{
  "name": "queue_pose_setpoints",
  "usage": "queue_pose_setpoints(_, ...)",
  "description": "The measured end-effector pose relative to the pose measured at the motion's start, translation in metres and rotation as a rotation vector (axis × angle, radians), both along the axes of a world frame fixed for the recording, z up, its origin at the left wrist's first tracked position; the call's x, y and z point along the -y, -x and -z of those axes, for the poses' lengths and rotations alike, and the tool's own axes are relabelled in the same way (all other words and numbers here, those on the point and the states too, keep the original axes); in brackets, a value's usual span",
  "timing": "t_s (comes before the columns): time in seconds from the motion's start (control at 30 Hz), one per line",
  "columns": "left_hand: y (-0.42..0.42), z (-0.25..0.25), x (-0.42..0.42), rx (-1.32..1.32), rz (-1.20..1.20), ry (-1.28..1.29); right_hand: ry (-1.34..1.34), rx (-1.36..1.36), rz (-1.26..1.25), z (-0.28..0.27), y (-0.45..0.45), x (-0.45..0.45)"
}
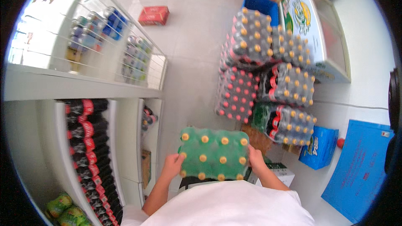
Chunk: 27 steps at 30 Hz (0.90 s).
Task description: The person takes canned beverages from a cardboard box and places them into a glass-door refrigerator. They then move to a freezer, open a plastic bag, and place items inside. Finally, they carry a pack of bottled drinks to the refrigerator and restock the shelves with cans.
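Note:
Between my two hands is a shrink-wrapped pack of green bottles with yellow caps, held close in front of my white shirt. My left hand grips its left side. On the opposite side, my right hand has hold of the wrap, the fingers partly hidden by the pack. Just beyond it to the right stand stacked packs of dark bottles: one has pink-red caps, others have yellow caps.
Left, a white shelf unit holds a row of cola bottles and canned drinks behind wire rails. A red carton lies on the floor ahead. Right are a chest freezer, a blue box and a flat blue cardboard sheet.

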<state>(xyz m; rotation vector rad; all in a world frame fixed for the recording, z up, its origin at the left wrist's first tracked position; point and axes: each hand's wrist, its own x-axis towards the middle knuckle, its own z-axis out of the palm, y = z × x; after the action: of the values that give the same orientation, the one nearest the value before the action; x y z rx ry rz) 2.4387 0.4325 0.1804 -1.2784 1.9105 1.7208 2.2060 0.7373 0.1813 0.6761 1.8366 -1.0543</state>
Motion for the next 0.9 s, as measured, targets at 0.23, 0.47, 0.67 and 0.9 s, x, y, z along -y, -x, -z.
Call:
queue_pose_setpoints(0.23,0.069,-0.189,0.072,-0.276,-0.148,0.060,0.179,-0.293,0.062,-0.168,0.055,0.070)
queue_pose_setpoints(0.47,0.217,-0.208,0.149,-0.411,-0.249,0.144,0.347,-0.464,0.229,-0.197,0.152,0.125)
queue_pose_setpoints(0.67,0.364,-0.213,0.232,-0.399,-0.352,0.115,0.452,-0.525,0.137,-0.227,0.296,0.214)
queue_pose_setpoints(0.9,0.524,-0.227,0.325,-0.625,-0.554,0.210,0.449,-0.653,0.059,-0.244,0.474,0.338)
